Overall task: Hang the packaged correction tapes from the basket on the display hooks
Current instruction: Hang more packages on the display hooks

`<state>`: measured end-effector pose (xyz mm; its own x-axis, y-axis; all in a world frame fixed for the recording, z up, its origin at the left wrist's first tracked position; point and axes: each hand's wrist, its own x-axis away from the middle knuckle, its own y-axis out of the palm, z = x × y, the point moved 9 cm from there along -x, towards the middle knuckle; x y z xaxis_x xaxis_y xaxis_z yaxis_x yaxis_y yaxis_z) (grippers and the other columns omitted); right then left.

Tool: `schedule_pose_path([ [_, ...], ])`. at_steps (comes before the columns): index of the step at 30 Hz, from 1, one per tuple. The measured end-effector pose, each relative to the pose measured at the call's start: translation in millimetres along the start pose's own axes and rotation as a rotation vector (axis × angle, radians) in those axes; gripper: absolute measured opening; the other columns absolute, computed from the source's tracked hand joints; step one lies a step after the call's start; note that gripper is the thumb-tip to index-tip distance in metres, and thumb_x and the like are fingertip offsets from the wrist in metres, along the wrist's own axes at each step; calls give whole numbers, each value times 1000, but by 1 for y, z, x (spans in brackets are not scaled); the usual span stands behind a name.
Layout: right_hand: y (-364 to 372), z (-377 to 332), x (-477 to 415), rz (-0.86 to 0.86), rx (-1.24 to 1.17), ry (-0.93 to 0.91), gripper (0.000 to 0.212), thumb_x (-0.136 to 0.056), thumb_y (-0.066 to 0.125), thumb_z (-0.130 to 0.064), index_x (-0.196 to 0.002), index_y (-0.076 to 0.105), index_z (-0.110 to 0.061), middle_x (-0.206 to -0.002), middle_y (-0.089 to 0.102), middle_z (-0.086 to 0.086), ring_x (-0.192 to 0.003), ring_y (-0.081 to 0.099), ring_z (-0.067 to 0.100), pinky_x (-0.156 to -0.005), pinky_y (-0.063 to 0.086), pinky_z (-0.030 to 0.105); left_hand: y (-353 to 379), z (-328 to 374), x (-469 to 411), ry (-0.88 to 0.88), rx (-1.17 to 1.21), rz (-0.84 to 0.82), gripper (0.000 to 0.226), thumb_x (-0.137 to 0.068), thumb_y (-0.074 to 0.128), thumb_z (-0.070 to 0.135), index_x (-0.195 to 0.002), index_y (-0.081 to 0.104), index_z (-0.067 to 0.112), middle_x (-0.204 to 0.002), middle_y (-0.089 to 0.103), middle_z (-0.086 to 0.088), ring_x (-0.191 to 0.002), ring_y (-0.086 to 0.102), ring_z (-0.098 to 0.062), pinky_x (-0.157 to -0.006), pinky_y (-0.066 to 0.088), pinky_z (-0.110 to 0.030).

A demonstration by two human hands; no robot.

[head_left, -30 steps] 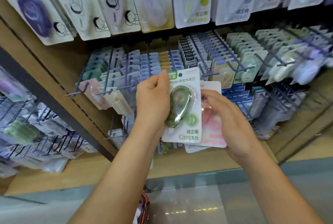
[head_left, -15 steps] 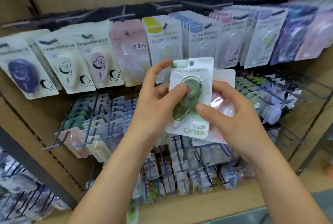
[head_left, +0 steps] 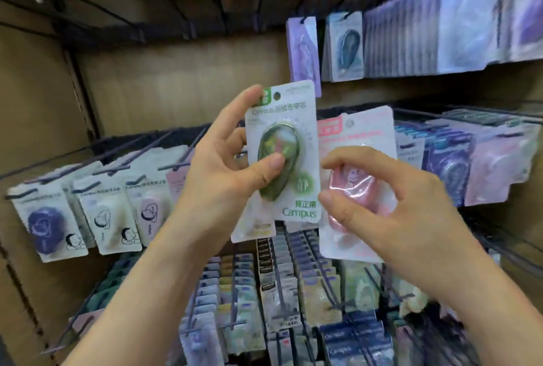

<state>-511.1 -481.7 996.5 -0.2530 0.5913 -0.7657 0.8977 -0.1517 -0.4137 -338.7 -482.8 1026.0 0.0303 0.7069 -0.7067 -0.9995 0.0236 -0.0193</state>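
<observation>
My left hand (head_left: 223, 171) grips a green Campus correction tape pack (head_left: 286, 130), thumb pressed on its blister, forefinger up along its left edge. Beside it on the right, my right hand (head_left: 390, 209) holds a pink correction tape pack (head_left: 361, 136), thumb and forefinger curled in front of its blister. Both packs are upright, held before the display, their hang holes at the top. A third pale pack (head_left: 252, 232) shows below the green one, behind my left hand. Black display hooks (head_left: 188, 149) carry rows of similar packs behind. The basket is out of view.
Brown shelf back panel (head_left: 182, 86) with a bare stretch behind the packs. Hooks of hanging packs fill the left row (head_left: 102, 212), the upper right row (head_left: 411, 39), the right row (head_left: 470, 159) and the dense lower rows (head_left: 264, 307).
The view has tilted upward along the display. My hands have separated the two packs: the pink one now sits to the right of the green one instead of behind it.
</observation>
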Motion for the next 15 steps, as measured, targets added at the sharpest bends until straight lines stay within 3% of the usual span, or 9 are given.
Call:
schedule_pose_path([
  [4, -32, 10, -11, -66, -183, 4, 30, -72, 69, -44, -101, 67, -50, -102, 66, -26, -90, 61, -5, -74, 41, 1, 4, 8, -15, -11, 35, -22, 80, -72, 68, -11, -134, 53, 37, -112, 71, -4, -95, 69, -19, -79, 57, -33],
  [6, -50, 21, -14, -51, -326, 42, 40, -70, 73, -48, -110, 68, -47, -104, 66, -25, -90, 61, -5, -79, 46, 8, 5, 9, -19, -31, 51, -22, 70, -73, 65, -6, -127, 61, 38, -111, 72, -3, -94, 69, -18, -78, 58, -32],
  [8, -61, 26, -16, -38, -363, 34, 58, -64, 77, -50, -120, 63, -49, -114, 65, -23, -104, 62, -1, -88, 52, 20, 7, 9, -23, -58, 68, -10, 56, -80, 57, -9, -116, 72, 31, -104, 74, 2, -89, 71, -15, -73, 58, -27],
  [12, -70, 21, -29, 24, -527, 9, 76, -62, 80, -30, -124, 52, -62, -116, 66, -26, -101, 67, -3, -72, 52, 10, 12, 11, -33, -87, 42, 35, 46, -86, 50, -17, -110, 73, 14, -98, 76, 2, -79, 72, -14, -63, 57, -21],
  [15, -77, 19, -48, 81, -587, -29, 97, -53, 91, -23, -131, 47, -60, -116, 66, -28, -105, 67, 0, -75, 53, 12, 18, 24, -48, -55, -26, 18, 49, -84, 52, -17, -119, 67, 14, -98, 75, -2, -80, 71, -15, -64, 57, -24],
])
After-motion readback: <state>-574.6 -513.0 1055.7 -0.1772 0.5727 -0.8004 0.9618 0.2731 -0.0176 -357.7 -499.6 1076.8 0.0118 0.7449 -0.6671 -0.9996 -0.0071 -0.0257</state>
